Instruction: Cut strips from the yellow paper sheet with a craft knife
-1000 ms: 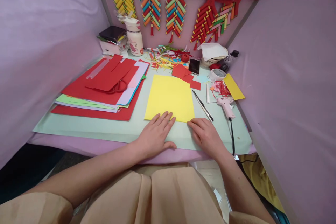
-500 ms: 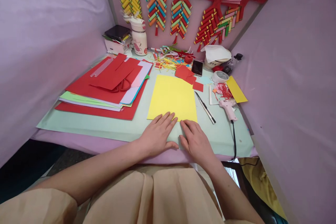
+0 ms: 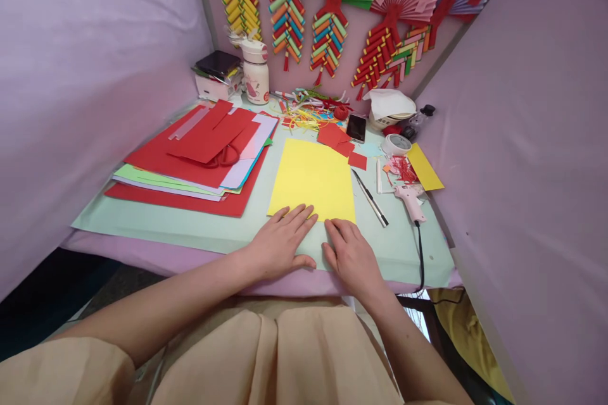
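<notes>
A yellow sheet of paper (image 3: 313,177) lies flat on the pale green table mat (image 3: 190,225). My left hand (image 3: 284,242) rests with spread fingers, its fingertips on the sheet's near edge. Beside it, my right hand (image 3: 351,256) touches the near right part of the same edge, its fingers loosely bent and apart. Neither hand grasps anything. Just right of the sheet lie a craft knife and a pen (image 3: 370,199), side by side.
Stacked coloured paper (image 3: 190,158) with red-handled scissors lies left. Behind are a bottle (image 3: 256,73), paper scraps (image 3: 306,115) and a phone (image 3: 356,128). A tape roll (image 3: 396,144) and corded glue gun (image 3: 411,201) are right. Paper fans hang on the wall.
The camera view has tilted slightly, showing more of the wall fans. Both hands stay almost in place at the yellow sheet's near edge.
</notes>
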{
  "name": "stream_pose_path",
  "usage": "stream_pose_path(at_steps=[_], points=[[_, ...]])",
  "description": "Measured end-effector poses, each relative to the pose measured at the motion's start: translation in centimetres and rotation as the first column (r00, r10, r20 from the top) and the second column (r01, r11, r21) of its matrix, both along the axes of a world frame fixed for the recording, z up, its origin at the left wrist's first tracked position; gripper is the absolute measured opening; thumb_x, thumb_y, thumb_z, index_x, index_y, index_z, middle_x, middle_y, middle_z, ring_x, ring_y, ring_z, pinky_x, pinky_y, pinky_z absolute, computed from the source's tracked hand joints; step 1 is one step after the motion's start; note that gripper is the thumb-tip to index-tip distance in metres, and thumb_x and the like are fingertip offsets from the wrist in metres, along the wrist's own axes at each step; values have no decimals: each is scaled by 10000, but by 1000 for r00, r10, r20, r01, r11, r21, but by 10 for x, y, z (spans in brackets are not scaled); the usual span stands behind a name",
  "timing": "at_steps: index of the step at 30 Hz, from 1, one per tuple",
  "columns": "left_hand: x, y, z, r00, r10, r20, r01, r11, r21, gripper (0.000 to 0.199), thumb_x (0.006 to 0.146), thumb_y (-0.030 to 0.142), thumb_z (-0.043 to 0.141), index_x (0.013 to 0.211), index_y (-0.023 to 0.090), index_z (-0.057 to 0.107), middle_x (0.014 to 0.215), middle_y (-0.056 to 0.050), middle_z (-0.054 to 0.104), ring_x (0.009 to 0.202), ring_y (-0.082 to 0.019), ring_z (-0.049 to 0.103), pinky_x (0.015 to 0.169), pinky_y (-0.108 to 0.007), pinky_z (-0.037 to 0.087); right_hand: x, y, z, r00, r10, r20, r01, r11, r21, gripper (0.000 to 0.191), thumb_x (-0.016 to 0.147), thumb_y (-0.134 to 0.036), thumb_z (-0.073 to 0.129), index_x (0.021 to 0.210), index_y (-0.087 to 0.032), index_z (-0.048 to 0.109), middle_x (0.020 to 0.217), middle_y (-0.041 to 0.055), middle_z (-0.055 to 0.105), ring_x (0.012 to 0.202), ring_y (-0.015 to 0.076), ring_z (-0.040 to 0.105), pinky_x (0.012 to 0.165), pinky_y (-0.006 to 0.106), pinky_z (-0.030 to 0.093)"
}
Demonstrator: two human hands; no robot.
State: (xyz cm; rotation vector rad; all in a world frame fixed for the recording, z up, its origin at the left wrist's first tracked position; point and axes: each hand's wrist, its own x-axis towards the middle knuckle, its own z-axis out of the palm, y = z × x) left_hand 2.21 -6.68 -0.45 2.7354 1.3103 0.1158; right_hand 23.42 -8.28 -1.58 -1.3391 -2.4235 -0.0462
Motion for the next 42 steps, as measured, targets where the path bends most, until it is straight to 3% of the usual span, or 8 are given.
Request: stream_pose_path(at_steps=[6,14,24,31,37,42], points=[[-22,-5,-1,997,77,-22,-76,997,26,914,849,766,465,1527,173,305,1604,-128,222,1487,-304,189,1183,-466,172,-6,-2,-3,999,-14,-43,15,1000,4,423,944,-242,480,1351,-129,489,1230,161,562,1136,297,510,985,476,478],[-22,-4,-2,997,75,7,-75,997,35,897,861,761,450,1519,164,322,1598,-131,242,1476,-315,214,1169,-482,188,-32,0,-3,999,36,-38,-37,999,-20,505,928,-299,513,1395,-116,456,1288,181,539,1204,309,489,1026,494,461],[-23,-2,-6,997,71,38,-73,996,57,866,871,760,433,1515,190,327,1589,-123,276,1459,-320,249,1152,-463,181,-32,1,1,999,52,9,-52,998,-25,510,932,-332,524,1395,-129,454,1277,178,546,1186,326,497,1006,518,469],[-26,2,0,998,55,0,-55,998,4,892,864,754,459,1524,172,312,1597,-118,256,1463,-320,239,1145,-466,201,-28,5,-1,998,67,18,-66,996,-59,508,939,-318,522,1399,-112,454,1257,172,546,1147,302,486,967,470,501],[-38,3,7,1000,16,-3,-16,1000,-23,893,886,736,442,1531,140,276,1596,-123,253,1471,-282,238,1163,-417,213,-27,4,-2,998,48,40,-45,997,-60,512,948,-329,518,1401,-94,469,1279,165,542,1157,296,473,988,445,489],[-48,0,6,997,64,36,-63,998,-20,800,935,675,420,1516,138,302,1571,-128,315,1457,-261,284,1161,-375,235,-28,2,-1,999,36,40,-34,998,-57,520,950,-327,512,1398,-66,466,1303,172,525,1187,293,454,1010,449,475]])
